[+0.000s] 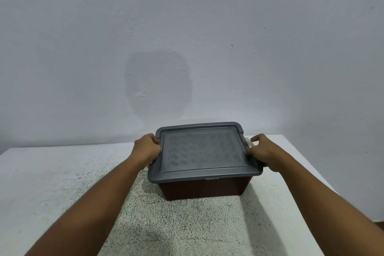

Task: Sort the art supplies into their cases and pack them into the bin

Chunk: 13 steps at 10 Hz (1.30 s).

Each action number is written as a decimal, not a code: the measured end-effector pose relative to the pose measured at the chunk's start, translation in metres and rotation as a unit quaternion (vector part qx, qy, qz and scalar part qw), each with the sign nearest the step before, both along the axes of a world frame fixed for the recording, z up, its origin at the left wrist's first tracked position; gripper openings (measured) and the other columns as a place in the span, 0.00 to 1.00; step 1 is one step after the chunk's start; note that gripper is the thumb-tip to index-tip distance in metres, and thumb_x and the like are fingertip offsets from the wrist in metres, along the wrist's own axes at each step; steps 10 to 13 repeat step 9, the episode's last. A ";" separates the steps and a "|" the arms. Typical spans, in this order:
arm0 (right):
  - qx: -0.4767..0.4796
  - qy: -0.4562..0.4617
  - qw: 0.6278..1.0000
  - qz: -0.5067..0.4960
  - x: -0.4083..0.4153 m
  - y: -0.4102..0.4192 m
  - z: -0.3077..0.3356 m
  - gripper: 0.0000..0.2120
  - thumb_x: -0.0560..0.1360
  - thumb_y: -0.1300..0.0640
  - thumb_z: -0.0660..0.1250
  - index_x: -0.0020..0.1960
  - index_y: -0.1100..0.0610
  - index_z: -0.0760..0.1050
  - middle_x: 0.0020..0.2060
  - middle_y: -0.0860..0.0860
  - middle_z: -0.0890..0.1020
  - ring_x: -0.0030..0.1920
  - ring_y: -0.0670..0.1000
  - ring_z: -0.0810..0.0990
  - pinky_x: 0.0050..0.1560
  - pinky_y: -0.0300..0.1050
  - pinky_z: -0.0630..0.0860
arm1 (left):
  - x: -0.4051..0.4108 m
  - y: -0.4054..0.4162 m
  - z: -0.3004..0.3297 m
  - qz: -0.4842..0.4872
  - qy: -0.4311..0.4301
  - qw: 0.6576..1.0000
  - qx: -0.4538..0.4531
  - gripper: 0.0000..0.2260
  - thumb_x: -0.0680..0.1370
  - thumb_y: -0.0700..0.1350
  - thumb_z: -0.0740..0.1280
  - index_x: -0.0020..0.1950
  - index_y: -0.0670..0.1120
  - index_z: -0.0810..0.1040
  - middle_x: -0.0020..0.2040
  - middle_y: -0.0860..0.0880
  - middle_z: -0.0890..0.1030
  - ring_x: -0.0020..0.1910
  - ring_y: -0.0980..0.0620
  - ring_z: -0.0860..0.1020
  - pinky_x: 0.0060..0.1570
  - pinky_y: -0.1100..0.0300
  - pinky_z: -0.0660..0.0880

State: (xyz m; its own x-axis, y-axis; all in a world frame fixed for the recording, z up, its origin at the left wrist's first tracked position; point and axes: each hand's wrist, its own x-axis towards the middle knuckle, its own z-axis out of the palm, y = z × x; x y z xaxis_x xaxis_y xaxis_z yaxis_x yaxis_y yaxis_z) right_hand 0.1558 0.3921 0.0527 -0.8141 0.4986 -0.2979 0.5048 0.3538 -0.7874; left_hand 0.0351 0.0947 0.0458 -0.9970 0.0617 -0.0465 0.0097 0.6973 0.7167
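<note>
Squarely shut, dark bin (204, 188) wears grey lid (202, 149).

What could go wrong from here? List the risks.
1. The left hand and right hand grip only the edges of the grey lid; if it is not latched, it might lift off and leave the bin behind.
2. No art supplies show on the table, and the lid hides the inside, so packing cannot be confirmed.
3. Fingers curled at the lid's edge could get pinched.

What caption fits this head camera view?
Both hands, left hand and right hand, grip the grey lid on the brown bin.
</note>
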 end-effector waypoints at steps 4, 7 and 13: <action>0.344 -0.053 0.933 0.088 -0.012 -0.018 0.003 0.06 0.76 0.58 0.61 0.42 0.60 0.69 0.54 0.60 0.76 0.53 0.59 0.75 0.48 0.47 0.71 | 0.026 0.052 -0.021 -0.059 0.150 0.921 -0.355 0.13 0.77 0.36 0.59 0.61 0.39 0.70 0.57 0.38 0.77 0.59 0.37 0.72 0.57 0.45 0.73; 0.356 -0.060 0.914 0.186 0.008 -0.014 0.021 0.21 0.79 0.53 0.60 0.68 0.62 0.69 0.67 0.59 0.71 0.63 0.59 0.72 0.60 0.47 0.70 | 0.030 0.048 -0.012 -0.055 0.154 0.933 -0.320 0.13 0.81 0.45 0.55 0.60 0.42 0.72 0.55 0.41 0.78 0.55 0.42 0.75 0.51 0.50 0.73; 0.156 0.371 0.909 0.110 0.093 -0.002 0.142 0.27 0.69 0.45 0.70 0.67 0.41 0.70 0.59 0.43 0.79 0.57 0.43 0.79 0.52 0.42 0.77 | 0.070 -0.018 -0.007 0.040 0.160 0.985 0.050 0.08 0.81 0.48 0.60 0.58 0.52 0.77 0.54 0.44 0.83 0.47 0.46 0.82 0.40 0.59 0.76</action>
